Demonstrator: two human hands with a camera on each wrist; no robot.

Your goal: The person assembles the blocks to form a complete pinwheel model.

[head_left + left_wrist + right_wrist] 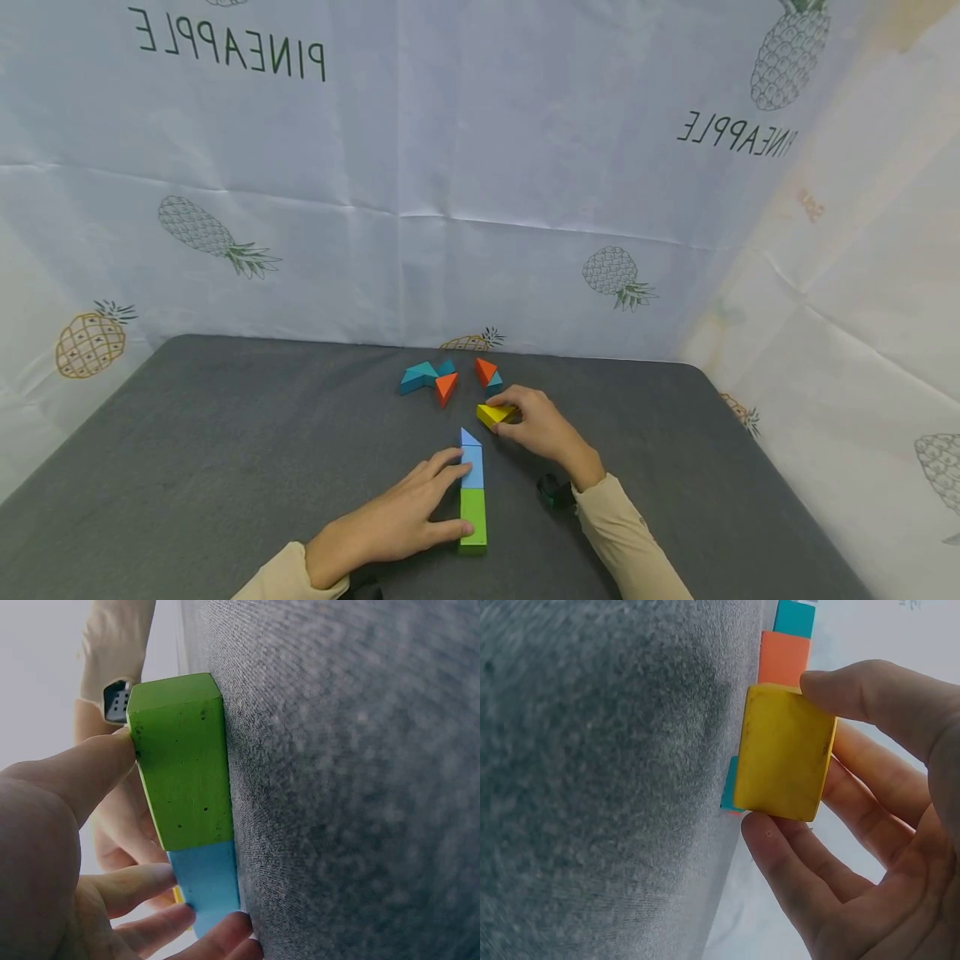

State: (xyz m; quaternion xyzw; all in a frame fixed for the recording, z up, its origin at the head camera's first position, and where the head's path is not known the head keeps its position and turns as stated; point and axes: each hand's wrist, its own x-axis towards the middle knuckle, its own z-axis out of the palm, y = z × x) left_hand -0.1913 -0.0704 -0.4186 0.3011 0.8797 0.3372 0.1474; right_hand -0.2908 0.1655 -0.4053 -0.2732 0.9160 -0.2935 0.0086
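Note:
A row of blocks stands on the grey table: a green block [472,517] nearest me, a light blue block [472,468] beyond it, and a small blue triangular block [468,437] at the far end. My left hand [397,517] lies along the row's left side. Its thumb touches the green block and its fingertips touch the light blue one, as the left wrist view also shows. To the right of the row's far end, my right hand [543,425] pinches a yellow triangular block [784,754] between thumb and fingers, at or just above the tabletop.
Beyond the hands lie teal blocks [415,381] and two orange triangular blocks [446,387], with another teal triangle [494,384] near the right hand. A pineapple-print cloth [450,275] hangs behind the table's far edge. A black device [553,492] sits at the right wrist.

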